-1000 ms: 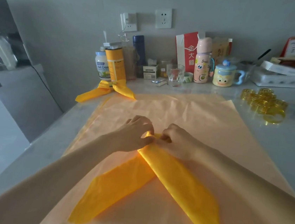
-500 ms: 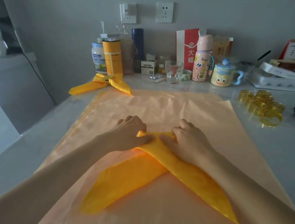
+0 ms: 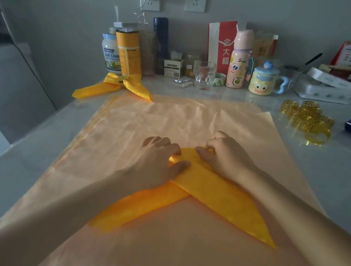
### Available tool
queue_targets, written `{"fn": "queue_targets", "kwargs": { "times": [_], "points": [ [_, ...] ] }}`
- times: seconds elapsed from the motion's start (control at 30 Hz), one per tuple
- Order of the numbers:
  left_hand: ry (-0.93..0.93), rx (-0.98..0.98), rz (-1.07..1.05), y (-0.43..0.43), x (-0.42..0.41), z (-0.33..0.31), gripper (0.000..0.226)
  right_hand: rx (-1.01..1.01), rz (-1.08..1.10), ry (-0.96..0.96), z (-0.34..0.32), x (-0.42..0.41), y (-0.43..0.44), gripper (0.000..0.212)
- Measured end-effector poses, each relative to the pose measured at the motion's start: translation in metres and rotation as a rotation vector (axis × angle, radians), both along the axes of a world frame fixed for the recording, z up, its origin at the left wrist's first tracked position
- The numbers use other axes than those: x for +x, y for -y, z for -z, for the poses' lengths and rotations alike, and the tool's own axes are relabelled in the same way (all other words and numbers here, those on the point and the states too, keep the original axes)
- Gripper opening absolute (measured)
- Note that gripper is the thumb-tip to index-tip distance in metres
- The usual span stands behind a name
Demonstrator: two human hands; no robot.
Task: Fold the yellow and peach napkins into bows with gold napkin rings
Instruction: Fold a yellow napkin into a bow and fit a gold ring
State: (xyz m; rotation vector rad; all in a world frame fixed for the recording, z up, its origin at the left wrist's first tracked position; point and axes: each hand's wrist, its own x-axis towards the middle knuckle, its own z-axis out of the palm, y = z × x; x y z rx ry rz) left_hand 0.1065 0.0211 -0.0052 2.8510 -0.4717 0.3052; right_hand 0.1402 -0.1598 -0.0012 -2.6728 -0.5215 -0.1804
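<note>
1. Grey, faintly glossy worktop (image 3: 329, 172) runs back to a grey wall lined with jars, bottles and a cartoon mug (image 3: 262, 81).
2. Spread over the worktop is a big peach napkin (image 3: 171, 121), thin, matte and lightly creased.
3. On it lies the yellow napkin (image 3: 218, 192), folded into a long flat band whose two pointed tails cross and splay toward me in an upside-down V.
4. My left hand (image 3: 155, 163) lies palm down on the band's peak, fingers curled and close together, thumb pressing the fold.
5. My right hand (image 3: 226, 156) bends over the same peak, fingertips pinching the yellow edge.
6. Far left, a finished yellow bow (image 3: 111, 88) rests against an orange canister (image 3: 128, 53).
7. Far right sits a cluster of gold napkin rings (image 3: 305, 119), shiny and pierced with a fret pattern, well apart from my hands.
</note>
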Motion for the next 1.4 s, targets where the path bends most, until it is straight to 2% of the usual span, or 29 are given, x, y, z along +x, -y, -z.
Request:
{"fn": "queue_targets", "kwargs": {
  "times": [0.17,0.23,0.33,0.4,0.5,0.6,0.67,0.73,0.83,0.97,1.03,1.07,1.13,1.2,1.3,1.33,1.4],
  "points": [
    [-0.032,0.024,-0.07,0.006,0.002,0.007,0.038,-0.108,-0.052,0.133,0.01,-0.003,0.003,0.036],
    [-0.039,0.004,-0.069,0.007,0.002,0.009,0.038,0.012,-0.011,0.154,0.016,0.0,0.007,0.032],
    [-0.074,0.012,-0.07,0.008,0.003,0.009,0.04,0.324,0.066,0.199,0.002,0.001,0.019,0.018],
    [-0.095,0.042,-0.071,0.008,0.004,0.007,0.042,0.257,-0.08,0.229,-0.008,-0.003,0.02,0.021],
    [-0.103,0.083,-0.073,0.009,0.004,0.004,0.044,0.04,-0.303,0.154,-0.01,-0.014,0.011,0.02],
    [-0.101,0.123,-0.079,0.01,0.003,0.001,0.043,-0.151,-0.238,0.187,-0.008,-0.004,0.009,0.037],
    [-0.115,0.14,-0.084,0.01,0.003,-0.001,0.042,-0.132,-0.17,0.098,-0.007,0.006,0.008,0.044],
    [-0.131,0.172,-0.086,0.011,0.006,-0.004,0.043,-0.026,-0.135,0.081,-0.003,0.012,0.005,0.048],
    [-0.15,0.248,-0.083,0.011,0.012,-0.008,0.048,0.074,-0.086,0.115,0.004,0.016,0.003,0.039],
    [-0.154,0.308,-0.085,0.012,0.015,-0.009,0.052,-0.054,-0.022,0.164,0.012,0.025,0.007,0.046],
    [-0.097,0.314,-0.095,0.013,0.013,-0.004,0.052,-0.044,0.009,0.161,0.005,0.024,0.009,0.031],
    [-0.075,0.318,-0.098,0.014,0.012,-0.001,0.052,0.027,-0.003,0.19,0.0,0.017,0.007,0.024],
    [-0.037,0.291,-0.104,0.014,0.011,0.003,0.053,0.176,-0.106,0.26,-0.009,-0.005,0.001,0.025],
    [0.047,0.213,-0.081,0.013,0.009,0.009,0.064,0.081,-0.277,0.22,-0.004,-0.027,-0.002,0.034],
    [0.069,0.102,-0.05,0.01,0.007,0.013,0.083,-0.209,-0.354,0.061,0.016,-0.041,0.003,0.077],
    [0.022,0.08,-0.074,0.006,0.007,0.014,0.08,-0.248,-0.333,0.032,0.02,-0.041,0.007,0.083],
    [-0.04,-0.007,-0.176,-0.007,0.009,0.014,0.053,-0.277,-0.332,0.035,0.023,-0.036,0.009,0.086]
  ]
}}
